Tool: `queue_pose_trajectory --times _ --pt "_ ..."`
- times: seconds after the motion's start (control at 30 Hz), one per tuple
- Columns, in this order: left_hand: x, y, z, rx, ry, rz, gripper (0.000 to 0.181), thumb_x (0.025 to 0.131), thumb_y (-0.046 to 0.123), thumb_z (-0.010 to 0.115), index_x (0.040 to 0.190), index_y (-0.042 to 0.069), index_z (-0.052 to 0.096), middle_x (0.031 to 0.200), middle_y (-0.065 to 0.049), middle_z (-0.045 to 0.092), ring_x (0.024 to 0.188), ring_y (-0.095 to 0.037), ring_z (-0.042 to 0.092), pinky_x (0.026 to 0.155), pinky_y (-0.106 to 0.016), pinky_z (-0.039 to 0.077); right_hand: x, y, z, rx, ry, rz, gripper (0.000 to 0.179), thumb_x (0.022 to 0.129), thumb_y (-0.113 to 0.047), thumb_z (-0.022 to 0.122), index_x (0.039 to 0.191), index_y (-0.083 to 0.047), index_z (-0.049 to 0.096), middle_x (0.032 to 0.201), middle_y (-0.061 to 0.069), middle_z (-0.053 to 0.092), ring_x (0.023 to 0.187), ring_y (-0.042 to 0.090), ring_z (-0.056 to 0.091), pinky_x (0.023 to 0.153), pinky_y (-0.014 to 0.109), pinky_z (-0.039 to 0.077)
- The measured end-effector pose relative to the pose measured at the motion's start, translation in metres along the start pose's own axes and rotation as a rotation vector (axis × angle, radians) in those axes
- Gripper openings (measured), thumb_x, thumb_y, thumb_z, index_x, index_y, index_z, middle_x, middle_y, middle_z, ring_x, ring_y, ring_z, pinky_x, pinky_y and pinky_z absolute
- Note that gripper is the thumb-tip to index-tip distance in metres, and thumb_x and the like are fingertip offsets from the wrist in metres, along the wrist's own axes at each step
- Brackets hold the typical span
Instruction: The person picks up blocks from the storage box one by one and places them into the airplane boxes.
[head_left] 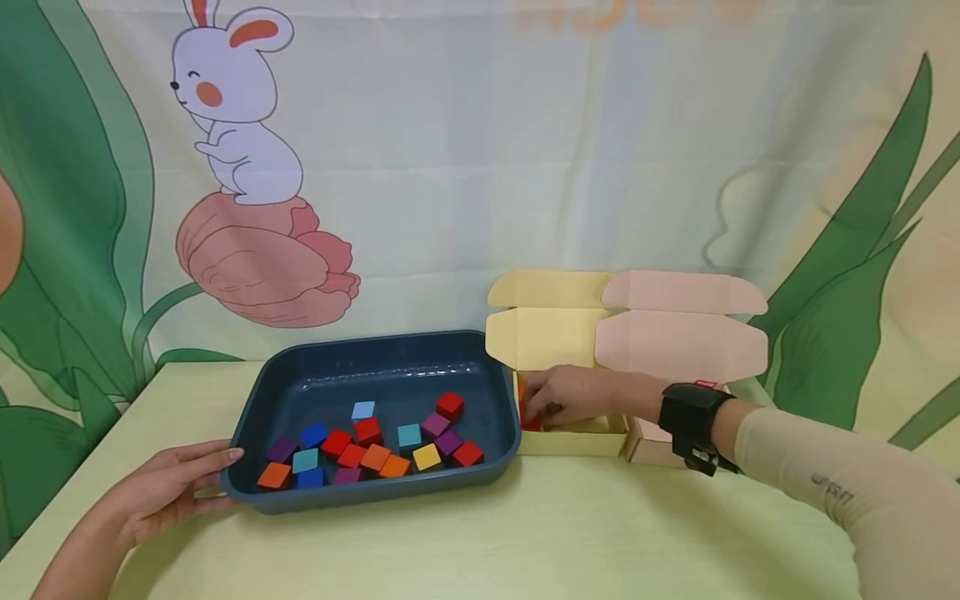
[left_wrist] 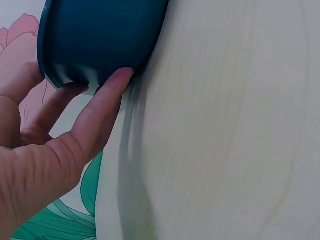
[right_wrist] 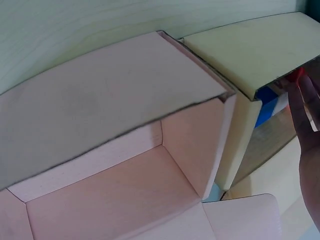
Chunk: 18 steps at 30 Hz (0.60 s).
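Observation:
My left hand grips the left end of the dark blue tray. In the left wrist view, fingertips touch the tray's rim and wall, with the thumb at its lower edge. Colored wooden cubes lie scattered in the tray, among them a yellow cube and a light blue cube. My right hand reaches down into the open yellow box, fingertips pinching a red cube by its left wall. A blue cube shows inside that box in the right wrist view. The hand covers part of the box's interior.
An open pink box stands against the yellow box's right side, beneath my right forearm. Both boxes' lids, one yellow and one pink, stand raised at the back. Behind the pale table hangs a printed cloth.

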<state>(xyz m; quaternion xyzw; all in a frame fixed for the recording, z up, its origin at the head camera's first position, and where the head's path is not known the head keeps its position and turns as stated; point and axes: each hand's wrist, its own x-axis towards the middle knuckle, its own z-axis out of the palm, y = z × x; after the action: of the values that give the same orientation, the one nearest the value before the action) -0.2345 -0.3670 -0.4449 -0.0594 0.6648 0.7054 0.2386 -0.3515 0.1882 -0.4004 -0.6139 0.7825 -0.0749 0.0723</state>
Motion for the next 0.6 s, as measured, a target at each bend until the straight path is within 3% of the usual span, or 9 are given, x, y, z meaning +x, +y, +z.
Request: queue_pose_trajectory --times 0.13,0.3,0.43,0.5,0.6 --pt "0.000 0.000 0.003 0.005 0.000 -0.006 0.078 0.105 0.018 0.059 0.155 -0.016 0.009 0.115 0.003 0.068 0.104 -0.013 0.070 0.094 -0.049 0.057 -0.003 -0.001 -0.009 -0.036 0.022 0.013 0.019 0.088 -0.002 0.078 0.106 -0.008 0.077 0.104 0.005 0.065 0.082 0.015 0.064 0.073 0.017 0.055" --pt "0.000 0.001 0.004 0.009 0.005 -0.004 0.079 0.105 0.017 0.059 0.155 -0.016 0.007 0.114 0.003 0.069 0.103 -0.014 0.070 0.094 -0.049 0.058 0.006 -0.006 -0.036 -0.051 0.088 0.092 0.018 0.091 -0.001 0.074 0.106 -0.010 0.076 0.112 0.006 0.065 0.094 0.020 0.065 0.077 0.027 0.059" --pt "-0.001 0.000 0.002 0.006 0.014 -0.004 0.079 0.105 0.017 0.059 0.155 -0.016 0.008 0.113 0.003 0.069 0.103 -0.014 0.070 0.093 -0.049 0.058 0.035 -0.013 -0.055 -0.037 0.076 0.121 0.018 0.096 -0.005 0.069 0.112 -0.011 0.074 0.118 0.007 0.065 0.099 0.024 0.066 0.081 0.032 0.060" --pt "0.000 -0.001 0.001 0.009 0.015 -0.002 0.078 0.105 0.017 0.059 0.155 -0.016 0.008 0.113 0.003 0.069 0.103 -0.014 0.070 0.093 -0.049 0.058 0.056 -0.016 -0.059 -0.042 0.036 0.132 0.020 0.097 -0.008 0.068 0.117 -0.012 0.073 0.121 0.008 0.065 0.100 0.025 0.065 0.082 0.030 0.059" --pt "-0.001 0.000 0.000 -0.002 0.005 0.003 0.069 0.105 0.017 0.059 0.154 -0.015 0.021 0.112 0.002 0.070 0.103 -0.014 0.070 0.093 -0.048 0.058 0.091 -0.021 -0.061 -0.074 -0.048 0.165 0.025 0.099 -0.013 0.068 0.124 -0.013 0.071 0.127 0.007 0.063 0.108 0.022 0.063 0.089 0.026 0.056"
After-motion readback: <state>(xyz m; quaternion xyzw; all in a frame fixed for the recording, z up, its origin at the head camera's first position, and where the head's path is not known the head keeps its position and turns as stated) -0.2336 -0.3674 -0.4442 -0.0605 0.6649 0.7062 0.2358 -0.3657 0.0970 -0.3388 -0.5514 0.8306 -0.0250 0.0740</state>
